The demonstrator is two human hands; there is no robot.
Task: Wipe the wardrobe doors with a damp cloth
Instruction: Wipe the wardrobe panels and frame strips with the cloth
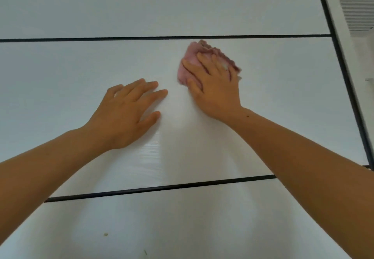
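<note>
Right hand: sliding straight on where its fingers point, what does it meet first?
The right hand, pressing the pink cloth on the white door panel, would likely reach the black seam just above the cloth first.

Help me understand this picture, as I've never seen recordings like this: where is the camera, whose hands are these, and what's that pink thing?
There is no machine here. A person wears one camera on their head, so you look forward over their own bare arms. The white surface is a wardrobe door, split into panels by thin black gaps. The left hand rests flat on the door, holding nothing. The right hand presses a pink cloth against the same panel, to wipe it.
</note>
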